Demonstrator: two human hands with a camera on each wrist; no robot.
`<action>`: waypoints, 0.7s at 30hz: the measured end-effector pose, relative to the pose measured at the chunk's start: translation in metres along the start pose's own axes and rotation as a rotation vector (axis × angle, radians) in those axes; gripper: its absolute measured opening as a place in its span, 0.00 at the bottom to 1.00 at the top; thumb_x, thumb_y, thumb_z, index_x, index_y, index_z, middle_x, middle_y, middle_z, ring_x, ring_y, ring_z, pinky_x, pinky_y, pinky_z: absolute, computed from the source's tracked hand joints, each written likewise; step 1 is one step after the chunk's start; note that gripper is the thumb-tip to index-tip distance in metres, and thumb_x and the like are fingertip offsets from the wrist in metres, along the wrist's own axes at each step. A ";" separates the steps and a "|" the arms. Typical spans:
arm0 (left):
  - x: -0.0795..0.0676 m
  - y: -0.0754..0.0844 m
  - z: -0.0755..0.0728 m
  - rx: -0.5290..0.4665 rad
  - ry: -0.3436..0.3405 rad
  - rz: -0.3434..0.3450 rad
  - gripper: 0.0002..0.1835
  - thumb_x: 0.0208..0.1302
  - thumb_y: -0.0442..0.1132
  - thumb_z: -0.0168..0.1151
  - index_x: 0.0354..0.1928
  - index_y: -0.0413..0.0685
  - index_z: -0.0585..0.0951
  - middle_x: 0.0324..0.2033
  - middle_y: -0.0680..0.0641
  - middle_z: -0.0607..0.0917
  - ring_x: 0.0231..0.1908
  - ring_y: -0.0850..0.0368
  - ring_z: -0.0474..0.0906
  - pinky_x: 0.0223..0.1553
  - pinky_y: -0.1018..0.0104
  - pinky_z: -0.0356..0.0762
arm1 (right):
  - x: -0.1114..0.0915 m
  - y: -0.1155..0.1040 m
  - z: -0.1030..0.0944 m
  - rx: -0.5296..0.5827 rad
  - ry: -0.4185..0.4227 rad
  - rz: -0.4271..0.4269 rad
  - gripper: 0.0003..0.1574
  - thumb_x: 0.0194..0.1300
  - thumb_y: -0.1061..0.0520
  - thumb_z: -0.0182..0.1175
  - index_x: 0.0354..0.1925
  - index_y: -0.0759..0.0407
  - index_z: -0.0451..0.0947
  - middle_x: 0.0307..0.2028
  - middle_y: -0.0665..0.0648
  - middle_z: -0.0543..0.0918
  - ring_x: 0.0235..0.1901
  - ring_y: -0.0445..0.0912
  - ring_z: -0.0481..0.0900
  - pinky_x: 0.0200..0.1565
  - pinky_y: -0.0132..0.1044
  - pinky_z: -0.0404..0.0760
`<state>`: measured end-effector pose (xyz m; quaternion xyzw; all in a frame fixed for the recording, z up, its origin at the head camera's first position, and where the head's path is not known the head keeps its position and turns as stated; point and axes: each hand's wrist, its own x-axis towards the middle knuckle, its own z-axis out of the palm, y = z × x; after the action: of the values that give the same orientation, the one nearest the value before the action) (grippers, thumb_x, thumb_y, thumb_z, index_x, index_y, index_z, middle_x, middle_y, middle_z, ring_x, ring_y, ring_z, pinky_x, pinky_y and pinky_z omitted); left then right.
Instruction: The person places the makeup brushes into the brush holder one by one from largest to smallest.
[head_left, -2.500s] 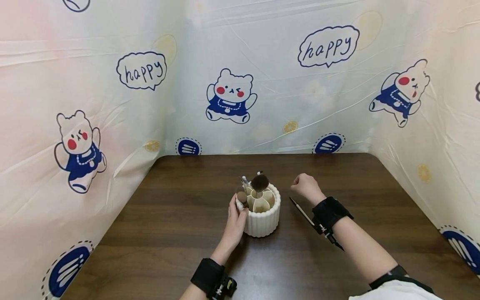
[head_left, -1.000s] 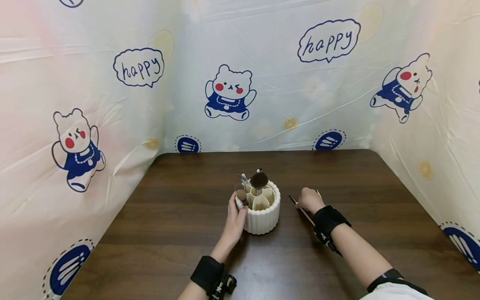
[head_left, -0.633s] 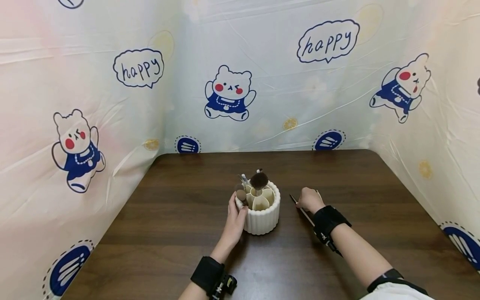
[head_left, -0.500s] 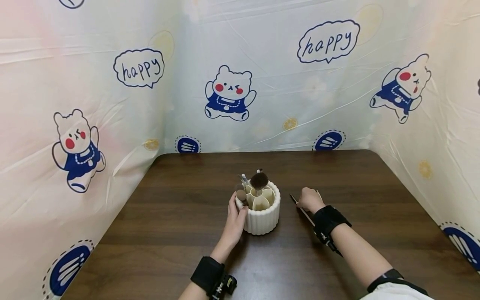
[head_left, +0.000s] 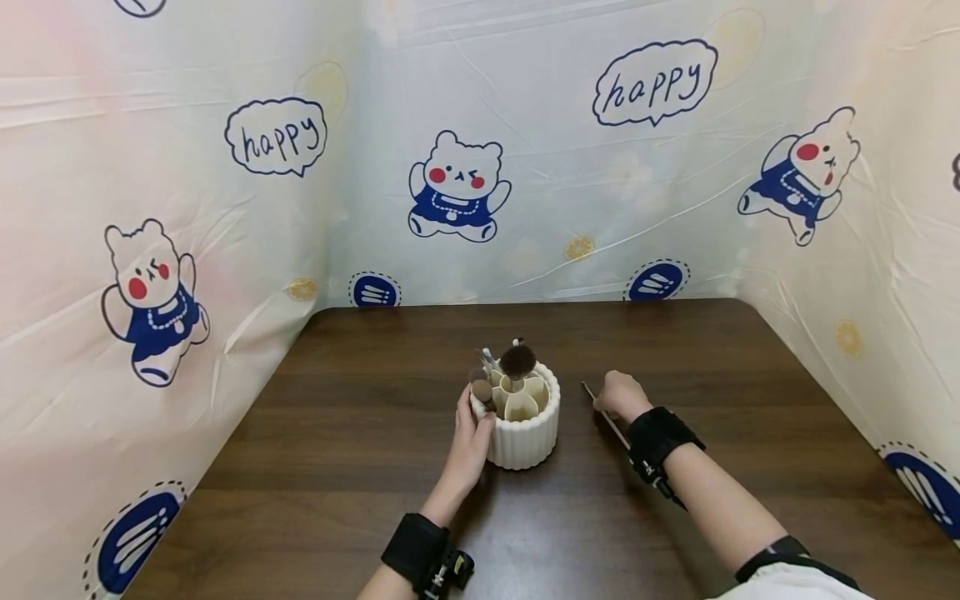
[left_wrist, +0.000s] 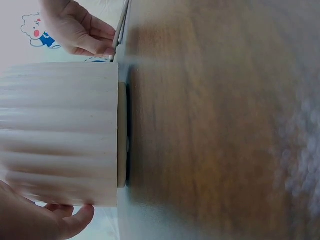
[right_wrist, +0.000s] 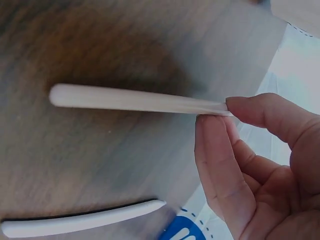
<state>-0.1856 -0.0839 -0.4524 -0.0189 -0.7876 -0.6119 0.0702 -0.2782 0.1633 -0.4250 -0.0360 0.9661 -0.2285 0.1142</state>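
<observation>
In the head view, my left hand (head_left: 470, 437) grips the left side of a white ribbed makeup brush holder (head_left: 522, 446), which stands upright on the table. Its inside is divided into several petal-shaped compartments. A fluffy dark brush (head_left: 517, 362) and a smaller brown-headed brush (head_left: 482, 391) stick up from it, with some thin tools behind. To the right of the holder, my right hand (head_left: 622, 396) pinches a slim makeup brush (right_wrist: 125, 99) near its metal collar. The brush's white handle points back toward the wrist; its tip is mostly hidden by fingers in the right wrist view.
A second slim white tapering stick (right_wrist: 85, 220) lies on the table beside the right hand, its kind unclear. The dark wooden table (head_left: 360, 400) is enclosed by a printed cloth (head_left: 540, 183) at the back and sides.
My right hand has come down onto the slim brush lying on the table, pinched it and just slightly shifted it. My left hand and the holder have stayed in place.
</observation>
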 end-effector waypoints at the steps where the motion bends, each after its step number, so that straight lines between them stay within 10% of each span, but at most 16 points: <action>1: 0.000 0.000 0.000 0.000 0.003 0.001 0.38 0.65 0.41 0.47 0.74 0.41 0.46 0.72 0.32 0.49 0.71 0.35 0.48 0.68 0.38 0.51 | -0.001 -0.001 -0.001 -0.002 -0.002 0.008 0.23 0.54 0.63 0.57 0.07 0.53 0.63 0.07 0.47 0.62 0.11 0.41 0.63 0.22 0.30 0.63; 15: -0.001 -0.001 0.001 -0.007 0.001 -0.002 0.38 0.65 0.41 0.47 0.74 0.41 0.46 0.72 0.31 0.49 0.72 0.35 0.47 0.68 0.39 0.51 | -0.004 -0.004 -0.029 0.103 0.037 -0.068 0.26 0.58 0.61 0.55 0.08 0.52 0.58 0.10 0.46 0.61 0.15 0.40 0.60 0.24 0.31 0.60; 21: -0.001 0.000 0.000 -0.004 -0.007 0.004 0.38 0.65 0.41 0.47 0.74 0.41 0.46 0.72 0.31 0.48 0.72 0.34 0.46 0.68 0.37 0.50 | -0.007 -0.015 -0.050 0.145 0.134 -0.119 0.12 0.59 0.59 0.57 0.22 0.65 0.78 0.20 0.54 0.78 0.23 0.44 0.73 0.29 0.32 0.70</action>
<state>-0.1851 -0.0838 -0.4526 -0.0226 -0.7865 -0.6134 0.0687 -0.2826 0.1724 -0.3734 -0.0694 0.9488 -0.3058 0.0380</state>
